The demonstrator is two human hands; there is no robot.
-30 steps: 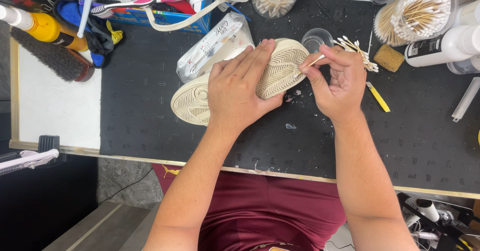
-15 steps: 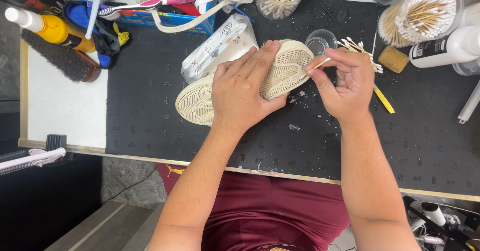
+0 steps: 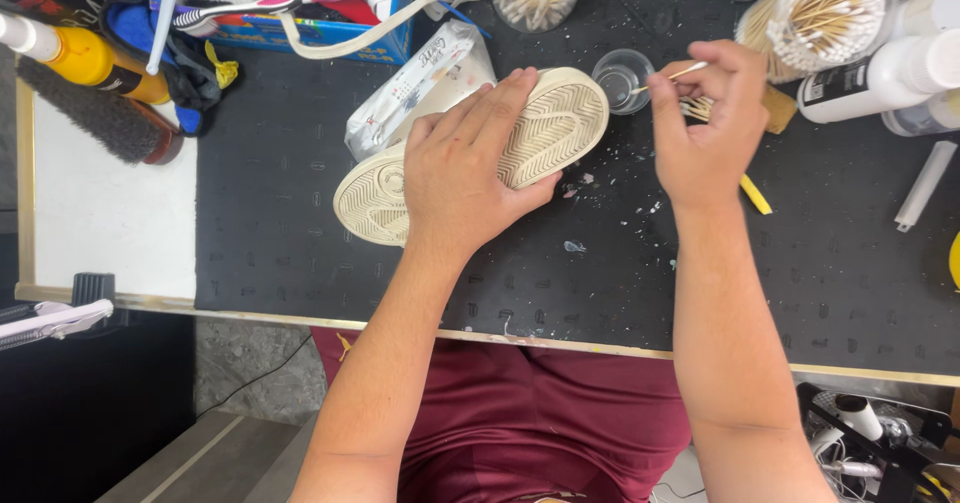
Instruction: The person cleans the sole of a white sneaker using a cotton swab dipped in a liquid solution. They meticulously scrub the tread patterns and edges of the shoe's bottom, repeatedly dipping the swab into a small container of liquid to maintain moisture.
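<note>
Sole-up, the cream shoe (image 3: 545, 128) lies pressed under the left hand (image 3: 470, 178); right hand (image 3: 705, 128) pinches a cotton swab (image 3: 672, 76).

The right hand (image 3: 705, 128), which a moment ago pressed its cotton swab (image 3: 672, 75) against the toe edge of the upturned shoe sole (image 3: 545, 128), now sits clear of the shoe, with the swab tip at the rim of the small clear cup (image 3: 618, 66).
</note>
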